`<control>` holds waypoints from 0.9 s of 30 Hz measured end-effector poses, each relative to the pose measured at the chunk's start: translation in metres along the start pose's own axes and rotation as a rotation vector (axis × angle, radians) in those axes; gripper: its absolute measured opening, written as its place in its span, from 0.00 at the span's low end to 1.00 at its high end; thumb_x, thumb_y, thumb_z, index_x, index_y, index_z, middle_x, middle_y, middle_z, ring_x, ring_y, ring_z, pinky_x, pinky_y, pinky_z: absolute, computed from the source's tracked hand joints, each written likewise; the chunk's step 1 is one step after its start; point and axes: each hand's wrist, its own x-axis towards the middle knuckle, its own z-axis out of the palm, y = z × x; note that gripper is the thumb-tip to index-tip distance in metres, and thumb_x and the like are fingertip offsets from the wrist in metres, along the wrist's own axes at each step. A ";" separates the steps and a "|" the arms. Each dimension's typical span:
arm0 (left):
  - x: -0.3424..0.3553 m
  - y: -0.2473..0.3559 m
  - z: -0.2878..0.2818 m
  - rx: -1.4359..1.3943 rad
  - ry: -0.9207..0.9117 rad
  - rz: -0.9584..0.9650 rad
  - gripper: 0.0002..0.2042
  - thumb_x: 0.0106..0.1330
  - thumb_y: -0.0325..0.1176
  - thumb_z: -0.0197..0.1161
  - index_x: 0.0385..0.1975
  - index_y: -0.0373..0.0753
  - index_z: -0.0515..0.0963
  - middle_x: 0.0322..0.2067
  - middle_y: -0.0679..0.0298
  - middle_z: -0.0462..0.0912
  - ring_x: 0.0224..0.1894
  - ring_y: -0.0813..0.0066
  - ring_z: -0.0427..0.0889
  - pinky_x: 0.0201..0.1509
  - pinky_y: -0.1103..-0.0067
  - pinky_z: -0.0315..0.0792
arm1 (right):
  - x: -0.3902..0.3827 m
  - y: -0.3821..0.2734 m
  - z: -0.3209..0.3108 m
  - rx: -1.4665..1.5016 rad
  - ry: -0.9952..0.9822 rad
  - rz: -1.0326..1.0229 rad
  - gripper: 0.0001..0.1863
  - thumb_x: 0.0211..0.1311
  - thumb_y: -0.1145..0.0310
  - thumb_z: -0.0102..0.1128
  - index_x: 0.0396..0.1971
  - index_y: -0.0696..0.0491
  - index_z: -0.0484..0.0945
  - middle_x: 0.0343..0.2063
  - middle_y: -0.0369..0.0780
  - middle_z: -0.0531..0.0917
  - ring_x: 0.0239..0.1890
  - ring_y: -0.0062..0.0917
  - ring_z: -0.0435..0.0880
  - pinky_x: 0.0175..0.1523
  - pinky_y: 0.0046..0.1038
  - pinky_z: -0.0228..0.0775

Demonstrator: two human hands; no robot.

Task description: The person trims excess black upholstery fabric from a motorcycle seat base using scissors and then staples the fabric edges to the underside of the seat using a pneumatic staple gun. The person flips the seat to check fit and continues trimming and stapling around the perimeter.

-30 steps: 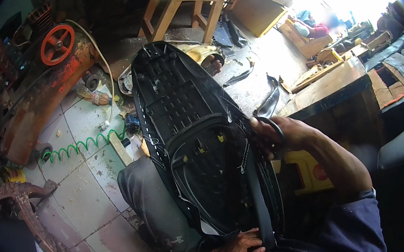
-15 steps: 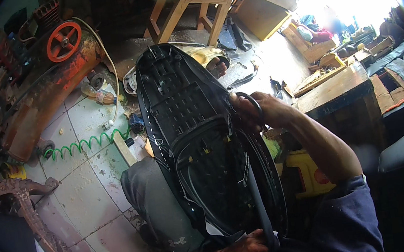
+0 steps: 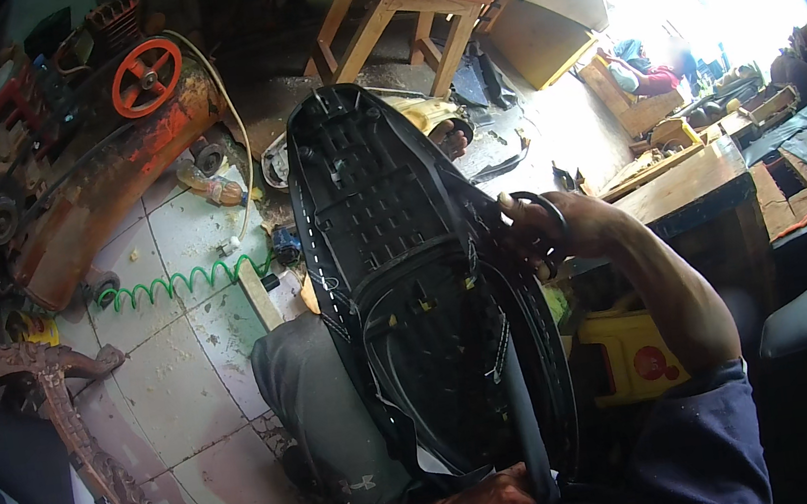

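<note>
An upturned motorcycle seat (image 3: pixel 381 219) lies lengthwise over my lap, its ribbed black plastic base facing up. Black cover material with white stitching runs along its left edge. At the near end, my left hand (image 3: pixel 502 500) is closed on a loose dark strip of the cover (image 3: pixel 526 408). My right hand (image 3: pixel 572 226) is beside the seat's right edge, closed around scissors (image 3: pixel 552 217). Only their dark handle loops show clearly; the blades cannot be made out against the black seat.
A rusty orange compressor (image 3: pixel 102 178) with a red wheel and a green coiled hose (image 3: pixel 176 288) is at left. Carved wooden furniture (image 3: pixel 77 423) stands near left. A wooden stool (image 3: pixel 405 20) is ahead. A workbench (image 3: pixel 687 182) and yellow container (image 3: pixel 628 355) are at right.
My right hand with the scissors has moved slightly right and down, away from the seat's edge. The left hand keeps its grip on the strip. The whole view has shifted a little.
</note>
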 end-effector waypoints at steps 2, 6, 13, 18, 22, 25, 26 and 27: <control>0.001 0.001 -0.004 0.007 -0.041 -0.007 0.05 0.67 0.28 0.67 0.35 0.34 0.89 0.47 0.58 0.89 0.69 0.59 0.76 0.83 0.58 0.51 | -0.002 0.004 -0.002 0.051 -0.020 0.057 0.44 0.71 0.22 0.41 0.30 0.53 0.83 0.23 0.36 0.82 0.29 0.22 0.81 0.37 0.29 0.72; 0.005 0.006 -0.006 0.012 -0.014 0.068 0.05 0.65 0.28 0.67 0.30 0.34 0.87 0.38 0.59 0.89 0.61 0.59 0.82 0.82 0.56 0.51 | 0.026 0.008 -0.003 -0.006 -0.032 -0.056 0.45 0.70 0.21 0.43 0.30 0.53 0.83 0.23 0.35 0.81 0.26 0.20 0.79 0.32 0.27 0.70; 0.018 0.006 -0.003 -0.013 0.044 0.123 0.07 0.61 0.29 0.67 0.24 0.33 0.84 0.33 0.57 0.86 0.55 0.57 0.83 0.82 0.52 0.51 | 0.063 0.013 0.010 0.023 0.026 -0.117 0.53 0.64 0.14 0.34 0.21 0.53 0.83 0.20 0.38 0.83 0.27 0.26 0.82 0.39 0.35 0.73; 0.028 0.005 -0.005 0.056 0.009 0.160 0.08 0.59 0.31 0.67 0.23 0.33 0.84 0.35 0.56 0.86 0.60 0.51 0.79 0.82 0.50 0.51 | 0.063 -0.001 0.008 -0.045 0.127 -0.171 0.51 0.66 0.15 0.35 0.21 0.52 0.83 0.19 0.37 0.83 0.26 0.24 0.83 0.39 0.32 0.74; 0.039 0.007 -0.015 0.052 -0.222 0.047 0.09 0.60 0.33 0.67 0.22 0.34 0.84 0.35 0.56 0.85 0.65 0.48 0.76 0.83 0.50 0.49 | 0.090 -0.016 0.001 -0.051 0.147 -0.227 0.44 0.73 0.23 0.40 0.24 0.51 0.82 0.19 0.36 0.80 0.25 0.21 0.80 0.36 0.31 0.71; 0.043 0.009 -0.016 0.061 -0.238 0.012 0.10 0.62 0.34 0.66 0.22 0.35 0.83 0.34 0.57 0.85 0.67 0.47 0.74 0.84 0.51 0.48 | 0.124 -0.025 -0.007 -0.153 0.145 -0.403 0.38 0.76 0.29 0.41 0.27 0.50 0.83 0.20 0.35 0.80 0.27 0.22 0.80 0.37 0.33 0.71; 0.043 0.007 -0.015 0.050 -0.254 -0.006 0.11 0.62 0.34 0.65 0.22 0.35 0.83 0.34 0.57 0.85 0.68 0.48 0.74 0.84 0.51 0.47 | 0.135 -0.029 -0.007 -0.148 0.177 -0.445 0.38 0.78 0.31 0.41 0.27 0.50 0.83 0.20 0.37 0.81 0.31 0.25 0.83 0.39 0.35 0.74; 0.042 0.006 -0.014 0.063 -0.238 -0.011 0.11 0.63 0.35 0.65 0.22 0.35 0.83 0.34 0.57 0.84 0.68 0.48 0.73 0.84 0.52 0.46 | 0.144 -0.032 -0.009 -0.118 0.194 -0.454 0.38 0.78 0.31 0.41 0.27 0.51 0.83 0.20 0.37 0.81 0.29 0.25 0.83 0.38 0.35 0.75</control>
